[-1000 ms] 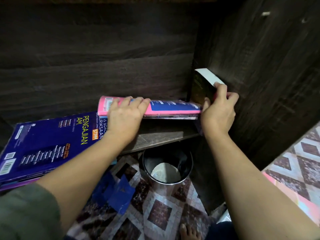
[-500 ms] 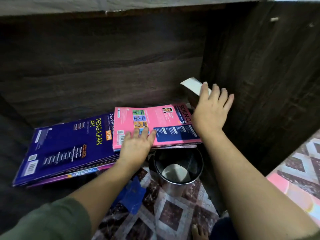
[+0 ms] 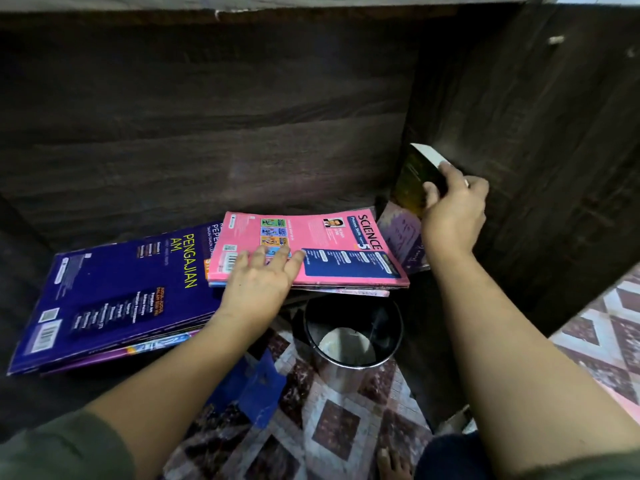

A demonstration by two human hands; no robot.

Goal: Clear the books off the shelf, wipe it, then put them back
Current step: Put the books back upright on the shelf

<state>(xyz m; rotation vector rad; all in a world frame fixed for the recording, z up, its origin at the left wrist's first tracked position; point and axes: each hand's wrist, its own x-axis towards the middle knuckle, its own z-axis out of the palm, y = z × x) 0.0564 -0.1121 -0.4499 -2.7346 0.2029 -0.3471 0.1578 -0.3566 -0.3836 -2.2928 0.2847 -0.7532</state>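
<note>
A pink Science book (image 3: 339, 244) lies flat on top of a few thinner books on the dark wooden shelf (image 3: 207, 174). My left hand (image 3: 263, 282) rests on its near edge with the fingers spread and straight. To its left lies a big dark blue book (image 3: 114, 292), on top of other books and overhanging the shelf front. By the right side panel a dark thick book (image 3: 414, 174) stands tilted; my right hand (image 3: 450, 209) grips its upper corner. A pale purple book (image 3: 401, 233) leans under it.
The cabinet's right side panel (image 3: 536, 150) rises close beside my right hand. Below the shelf front stands a metal bin (image 3: 353, 334) on a patterned floor mat (image 3: 329, 420), with a blue cloth (image 3: 252, 386) lying near it. My foot (image 3: 394, 465) shows at the bottom.
The pink book was tipped from standing on edge to lying flat under my left hand. My right hand opened briefly, then took hold of the dark book's top corner again.
</note>
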